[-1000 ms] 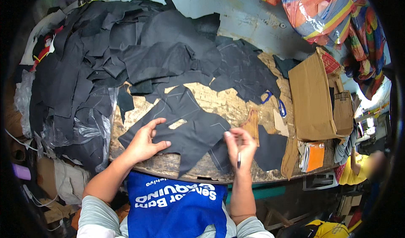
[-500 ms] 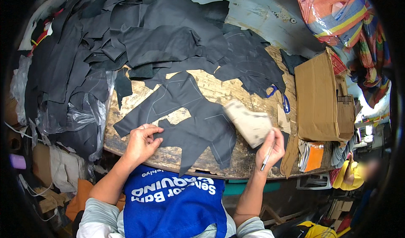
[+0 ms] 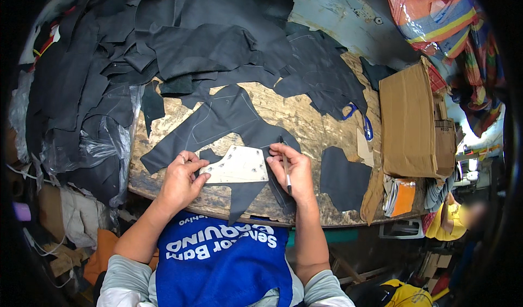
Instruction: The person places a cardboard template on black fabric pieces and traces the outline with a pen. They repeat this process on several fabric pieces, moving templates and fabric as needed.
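White template lies over black sheet, long axis left-right; left hand pinches its left end; right hand, gripping pen, just beside right end.

Soft, even light falls on the bench, while the space beneath lies in gloom; a far-right patch burns out white, clear plastic glints, fisheye distortion curves the bench's front edge, and black rings the view

Pale template — spotted | black sheet — line-marked, partly beneath | tilted pen
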`<state>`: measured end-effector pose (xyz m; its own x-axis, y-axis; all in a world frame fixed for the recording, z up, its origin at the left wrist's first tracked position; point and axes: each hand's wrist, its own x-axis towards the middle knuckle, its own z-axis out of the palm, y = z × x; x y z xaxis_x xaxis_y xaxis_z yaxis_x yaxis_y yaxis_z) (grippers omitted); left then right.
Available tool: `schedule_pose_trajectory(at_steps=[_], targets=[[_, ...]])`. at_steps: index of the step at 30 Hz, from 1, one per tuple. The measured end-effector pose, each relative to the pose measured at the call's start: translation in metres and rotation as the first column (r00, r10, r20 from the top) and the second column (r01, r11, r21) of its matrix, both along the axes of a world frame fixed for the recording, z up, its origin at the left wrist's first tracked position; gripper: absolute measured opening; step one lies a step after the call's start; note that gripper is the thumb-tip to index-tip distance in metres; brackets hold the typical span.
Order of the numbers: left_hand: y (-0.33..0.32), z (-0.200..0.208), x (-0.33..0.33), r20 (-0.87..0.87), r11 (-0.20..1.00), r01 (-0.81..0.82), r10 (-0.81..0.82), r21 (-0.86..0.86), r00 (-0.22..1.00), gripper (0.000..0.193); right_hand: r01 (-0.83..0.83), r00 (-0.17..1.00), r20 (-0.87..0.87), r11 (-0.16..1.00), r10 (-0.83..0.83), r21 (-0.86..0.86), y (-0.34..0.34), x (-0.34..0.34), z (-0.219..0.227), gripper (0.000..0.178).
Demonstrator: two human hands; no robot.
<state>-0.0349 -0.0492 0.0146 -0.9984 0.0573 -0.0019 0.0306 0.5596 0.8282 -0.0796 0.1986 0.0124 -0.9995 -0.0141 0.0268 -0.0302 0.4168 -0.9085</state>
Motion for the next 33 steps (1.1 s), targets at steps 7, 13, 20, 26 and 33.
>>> schedule_pose_trajectory(at_steps=[7, 13, 20, 26, 33], targets=[[-0.007, -0.004, -0.004, 0.062, 0.998, 0.039, -0.041, 0.04, 0.997, 0.03, -0.302, 0.913, -0.143, 0.869, 0.382, 0.392, -0.001, 0.004, 0.012, 0.066], [-0.02, 0.011, 0.0, 0.108, 0.976, 0.126, -0.147, 0.178, 0.983, 0.039, -0.143, 0.853, -0.408, 0.897, 0.326, 0.419, 0.006, 0.015, 0.004, 0.061], [-0.101, 0.054, -0.008, 0.097, 0.988, 0.076, -0.064, -0.133, 0.993, 0.039, 0.278, 0.903, -0.384, 0.943, -0.191, 0.185, 0.07, 0.041, -0.016, 0.064], [-0.145, 0.048, -0.077, -0.26, 0.887, -0.181, 0.072, -0.424, 0.963, 0.026, 0.312, 0.878, -0.373, 0.95, -0.3, -0.029, 0.084, 0.04, -0.041, 0.064], [-0.171, 0.015, -0.168, -0.27, 0.629, -0.098, -0.183, -0.771, 0.946, 0.021, 0.322, 0.876, -0.419, 0.937, -0.239, 0.139, 0.081, 0.042, -0.033, 0.061]])
